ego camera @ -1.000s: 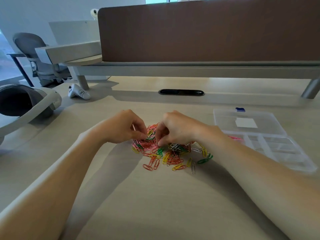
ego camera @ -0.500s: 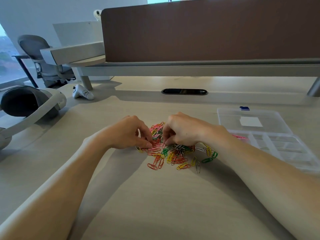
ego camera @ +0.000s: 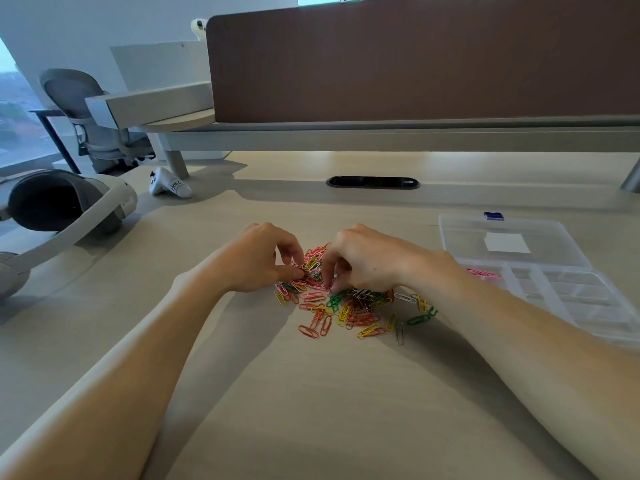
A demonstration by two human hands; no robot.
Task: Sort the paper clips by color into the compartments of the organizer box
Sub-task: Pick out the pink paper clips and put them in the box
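- A loose heap of small wire paper clips [ego camera: 343, 303] lies on the pale wood-grain worktop [ego camera: 311, 403], just in front of both hands. The colours are mixed: pink, orange-red, yellow, green, white and a few bare silver ones.
- The heap is thickest under the fingers. At its near edge it thins to single clips lying flat.
- The left hand [ego camera: 263, 259] rests at the heap's far left edge. Its grip is pinched, with thumb and forefinger closed on paper clips there; I cannot tell which colour.
- The right hand [ego camera: 367, 261] arches over the heap's far middle, fingers curled and their tips down among the clips. Whether its grip has caught a clip cannot be told.
- A clear plastic organizer box [ego camera: 568, 299] with divided compartments sits to the right, near the right forearm, and its lid [ego camera: 502, 233] lies open behind it.
- A few pink clips [ego camera: 483, 273] already lie in the box's far left compartment.
- Farther left on the worktop are a white and black headset [ego camera: 62, 209] and a white hand controller [ego camera: 169, 183].
- A brown divider panel [ego camera: 415, 60] stands along the back.
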